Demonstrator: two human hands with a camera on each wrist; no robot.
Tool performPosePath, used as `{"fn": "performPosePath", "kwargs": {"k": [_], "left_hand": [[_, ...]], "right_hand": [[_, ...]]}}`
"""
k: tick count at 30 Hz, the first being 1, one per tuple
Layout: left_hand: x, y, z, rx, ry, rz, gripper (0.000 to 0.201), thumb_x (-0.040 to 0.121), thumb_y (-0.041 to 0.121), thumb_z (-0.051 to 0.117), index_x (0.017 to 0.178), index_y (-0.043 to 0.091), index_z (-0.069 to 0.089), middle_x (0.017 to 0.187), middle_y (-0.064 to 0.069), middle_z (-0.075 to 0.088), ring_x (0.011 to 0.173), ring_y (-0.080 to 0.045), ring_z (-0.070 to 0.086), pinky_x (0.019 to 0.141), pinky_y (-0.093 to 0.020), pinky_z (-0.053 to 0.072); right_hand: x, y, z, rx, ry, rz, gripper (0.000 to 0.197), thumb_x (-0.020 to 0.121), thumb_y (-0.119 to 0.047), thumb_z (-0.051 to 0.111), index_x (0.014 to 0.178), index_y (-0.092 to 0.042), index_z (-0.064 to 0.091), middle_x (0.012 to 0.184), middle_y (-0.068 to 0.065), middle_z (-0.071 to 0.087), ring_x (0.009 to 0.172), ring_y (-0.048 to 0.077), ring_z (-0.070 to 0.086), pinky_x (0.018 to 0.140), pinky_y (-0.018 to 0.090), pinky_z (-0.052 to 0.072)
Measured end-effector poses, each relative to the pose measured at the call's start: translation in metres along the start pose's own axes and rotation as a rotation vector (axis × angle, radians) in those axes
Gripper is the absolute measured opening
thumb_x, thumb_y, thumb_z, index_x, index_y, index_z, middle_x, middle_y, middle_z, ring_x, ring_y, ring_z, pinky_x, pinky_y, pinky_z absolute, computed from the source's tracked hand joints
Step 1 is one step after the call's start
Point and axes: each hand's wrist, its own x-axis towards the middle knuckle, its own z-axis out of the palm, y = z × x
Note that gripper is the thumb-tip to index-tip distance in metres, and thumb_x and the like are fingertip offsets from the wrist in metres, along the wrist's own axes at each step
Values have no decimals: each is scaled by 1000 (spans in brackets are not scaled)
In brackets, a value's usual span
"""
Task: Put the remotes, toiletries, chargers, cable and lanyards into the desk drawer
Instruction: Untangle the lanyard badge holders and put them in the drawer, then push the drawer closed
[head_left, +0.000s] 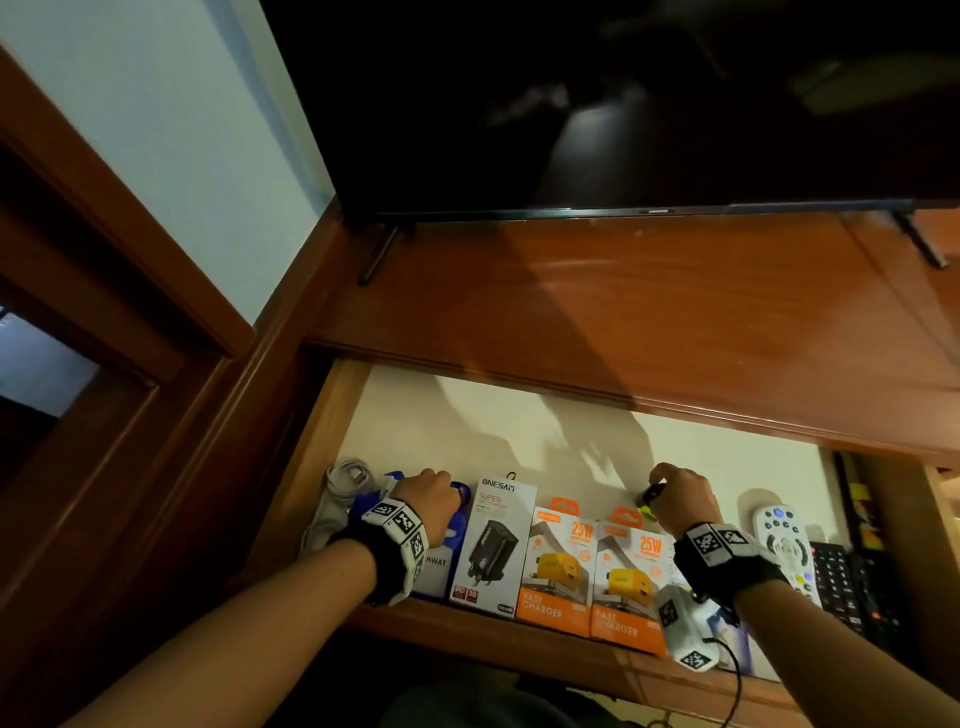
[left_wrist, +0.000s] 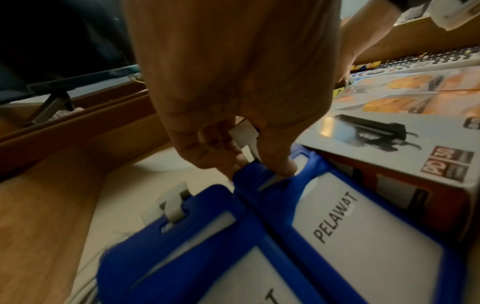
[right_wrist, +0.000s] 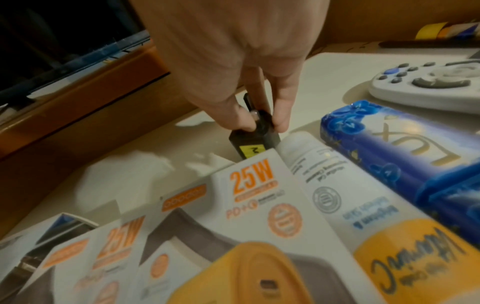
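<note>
The open desk drawer (head_left: 332, 431) has a cream floor. My left hand (head_left: 436, 480) (left_wrist: 259, 164) pinches the top edge of a blue lanyard badge holder marked PELAWAT (left_wrist: 363, 226) near the drawer's left end. A second blue holder (left_wrist: 194, 246) lies beside it. My right hand (head_left: 657, 483) (right_wrist: 259, 123) pinches a small black charger plug with a yellow sticker (head_left: 652, 501) (right_wrist: 249, 144), just behind the orange 25W charger boxes (head_left: 558, 566) (right_wrist: 249, 185). A white tube (right_wrist: 337, 195) and a blue Lux pack (right_wrist: 402, 154) lie next to it.
A grey coiled cable (head_left: 348, 478) sits at the drawer's left end, a white Onesam charger box (head_left: 493, 545) right of the badges. A white remote (head_left: 784, 545) and a black remote (head_left: 836, 582) lie at the right. The wooden desk top (head_left: 623, 312) carries a dark television (head_left: 623, 104).
</note>
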Motion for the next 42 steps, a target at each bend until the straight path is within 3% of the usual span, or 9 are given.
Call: {"fn": "performPosePath", "kwargs": {"k": [7, 11, 16, 25, 31, 35, 37, 39, 42], "left_hand": [[-3, -3, 2, -66, -28, -11, 62, 93, 23, 54, 144, 28, 19, 132, -17, 38, 115, -35, 46, 87, -44, 45], [1, 0, 3, -3, 12, -18, 64, 91, 24, 56, 145, 25, 22, 138, -16, 33, 123, -34, 38, 90, -44, 41], [0, 1, 6, -39, 33, -29, 68, 86, 22, 63, 141, 19, 25, 133, -15, 39, 117, -33, 46, 85, -43, 45], [0, -3, 8, -194, 100, -59, 59, 81, 25, 70, 128, 13, 35, 130, -12, 40, 114, -31, 51, 84, -40, 46], [0, -13, 12, -276, 104, -72, 59, 80, 31, 71, 125, 15, 36, 127, -10, 40, 106, -32, 55, 82, -43, 52], [-6, -16, 16, -342, 166, -76, 60, 79, 32, 71, 127, 20, 38, 129, -6, 40, 112, -27, 50, 89, -42, 50], [-13, -11, 18, -386, 269, -33, 52, 82, 30, 68, 126, 24, 42, 131, -1, 39, 117, -22, 45, 93, -38, 47], [-24, -2, 18, -495, 328, 84, 42, 84, 32, 65, 121, 27, 48, 129, 5, 40, 118, -16, 44, 95, -35, 45], [-41, 22, 15, -588, 225, 303, 33, 81, 40, 67, 110, 30, 54, 119, 11, 44, 112, -11, 49, 92, -29, 45]], "right_hand": [[-1, -32, -7, 74, 60, -103, 24, 80, -5, 66, 104, -6, 67, 94, 21, 63, 90, 39, 59, 68, 28, 37], [3, -60, -10, 72, -28, -224, 26, 75, -9, 71, 101, -12, 67, 93, 17, 66, 90, 34, 60, 69, 26, 37], [1, -77, -3, -68, -185, -220, 25, 81, -5, 61, 103, -15, 66, 103, 14, 66, 98, 29, 60, 72, 26, 43], [-19, -63, 11, -115, -225, -182, 23, 87, -11, 58, 106, -21, 66, 109, 10, 65, 99, 26, 61, 80, 29, 48], [-34, -60, 3, -45, -204, -161, 42, 84, -9, 55, 123, -25, 60, 121, 8, 63, 108, 27, 60, 89, 32, 49], [-60, -41, -14, 91, -84, -101, 23, 80, -8, 65, 103, -11, 69, 105, 11, 70, 99, 28, 62, 78, 26, 44], [-85, -26, -20, 179, -45, -57, 7, 79, -10, 70, 86, -9, 70, 90, 9, 71, 87, 25, 62, 71, 23, 39], [-112, -11, -21, 197, -101, -73, 11, 78, -18, 73, 74, -16, 64, 79, 2, 67, 78, 18, 59, 66, 23, 37], [-144, 13, -13, 86, -316, -102, 22, 73, -34, 76, 81, -26, 58, 87, -5, 63, 80, 13, 57, 70, 26, 46]]}}
